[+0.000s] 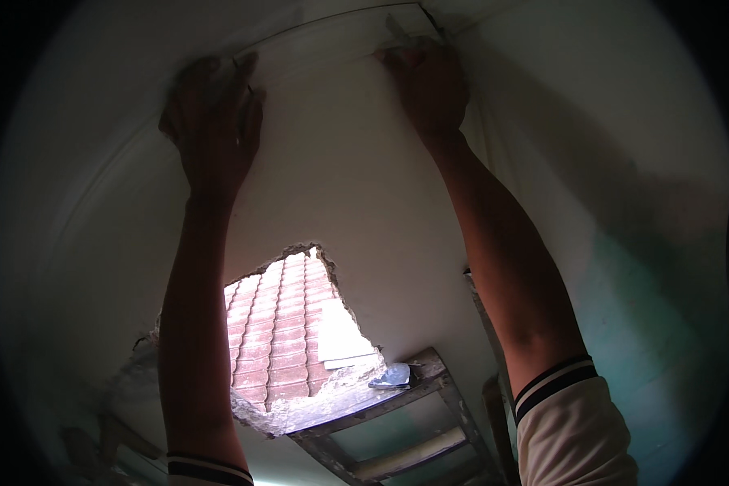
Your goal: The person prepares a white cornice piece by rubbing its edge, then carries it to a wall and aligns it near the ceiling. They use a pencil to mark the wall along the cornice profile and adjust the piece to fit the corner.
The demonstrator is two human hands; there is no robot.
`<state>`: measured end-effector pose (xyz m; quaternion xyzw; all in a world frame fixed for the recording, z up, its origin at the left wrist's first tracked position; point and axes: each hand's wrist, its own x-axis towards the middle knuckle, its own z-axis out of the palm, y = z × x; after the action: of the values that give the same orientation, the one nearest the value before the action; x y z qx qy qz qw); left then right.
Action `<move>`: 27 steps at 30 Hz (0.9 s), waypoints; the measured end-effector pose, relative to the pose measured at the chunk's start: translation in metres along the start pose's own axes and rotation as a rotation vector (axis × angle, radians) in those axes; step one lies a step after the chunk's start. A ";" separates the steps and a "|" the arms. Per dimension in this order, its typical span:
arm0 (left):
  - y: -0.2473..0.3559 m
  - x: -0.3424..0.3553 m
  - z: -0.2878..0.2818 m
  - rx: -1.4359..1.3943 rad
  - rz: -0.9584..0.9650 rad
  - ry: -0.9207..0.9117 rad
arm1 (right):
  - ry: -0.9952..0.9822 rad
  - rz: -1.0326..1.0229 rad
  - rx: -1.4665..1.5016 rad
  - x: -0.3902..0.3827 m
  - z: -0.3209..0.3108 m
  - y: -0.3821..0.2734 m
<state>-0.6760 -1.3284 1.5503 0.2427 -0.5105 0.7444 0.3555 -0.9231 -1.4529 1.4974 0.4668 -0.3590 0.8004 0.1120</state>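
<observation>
Both my arms reach up to the top of a pale wall (340, 178). On the left, my left hand (213, 121) lies against the wall with its fingers apart, at the end of a long pale strip (324, 36) with a dark upper edge. To the right, my right hand (433, 87) is closed near the strip's other end. A thin, flat, blade-like tool (395, 28) sticks up from its fingers; dim light and blur hide its exact kind and its handle. Dark slivers show by my left fingers, too blurred to name.
Below, a rough-edged hole in the wall opens onto a red tiled roof (279, 316). A ladder-like wooden frame (437, 377) stands beside it, with a flat bluish object (392, 376) at its top. At right is a wall with a green lower part (632, 283).
</observation>
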 end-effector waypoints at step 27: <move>0.002 0.001 -0.003 -0.046 -0.014 0.007 | -0.082 0.069 0.014 -0.002 -0.008 -0.007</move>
<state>-0.6785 -1.3257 1.5486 0.2356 -0.5246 0.7307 0.3679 -0.9235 -1.4421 1.4967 0.4874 -0.3736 0.7864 0.0665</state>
